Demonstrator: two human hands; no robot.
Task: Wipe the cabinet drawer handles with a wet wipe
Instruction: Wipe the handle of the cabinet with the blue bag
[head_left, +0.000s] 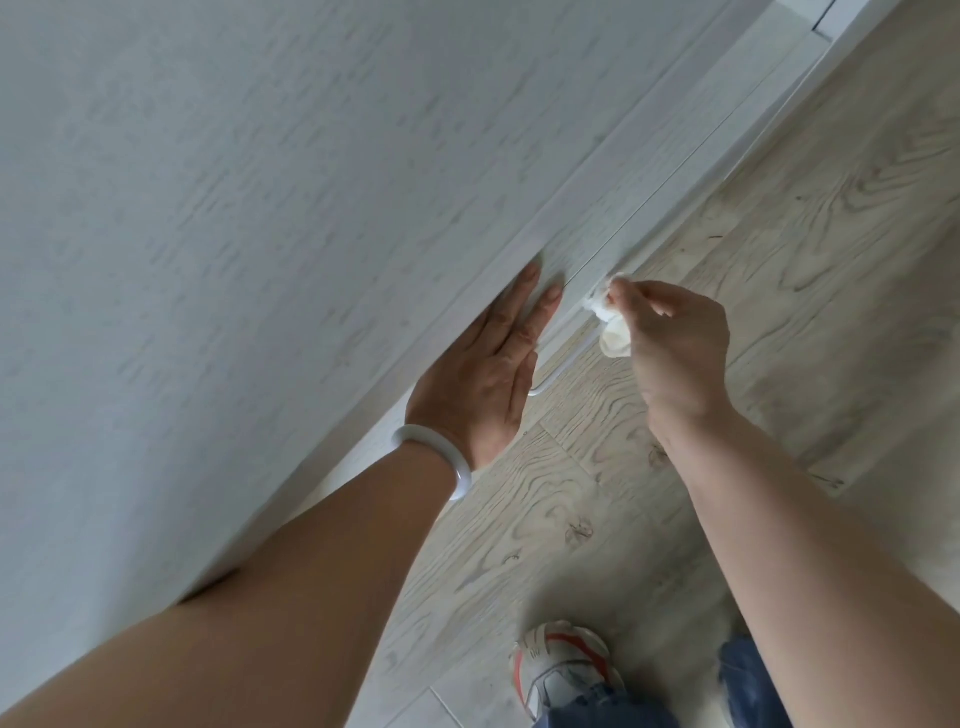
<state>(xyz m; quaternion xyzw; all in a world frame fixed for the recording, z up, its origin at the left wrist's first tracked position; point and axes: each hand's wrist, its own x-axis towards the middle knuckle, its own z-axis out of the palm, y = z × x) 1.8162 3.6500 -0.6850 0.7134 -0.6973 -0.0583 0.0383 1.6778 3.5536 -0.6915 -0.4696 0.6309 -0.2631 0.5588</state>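
Handle (563, 364) mid-wipe: right hand (675, 353) fingers pinch wet wipe (613, 335) against it; left hand (483, 384) flat, fingers together, braces drawer front (623, 223). Next: slide wipe along bar.

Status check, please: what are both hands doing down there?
Left hand flat against drawer front. Right hand pinching wipe at handle. Nothing blocking.

left hand (483, 384) flat against drawer front (613, 228), handle (566, 358) beside it

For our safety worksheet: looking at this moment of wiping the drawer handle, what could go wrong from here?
1. The right hand only pinches the wet wipe, which may slip and drop to the floor.
2. The left hand lies flat beside the handle; its fingers could get knocked as the wipe moves along.
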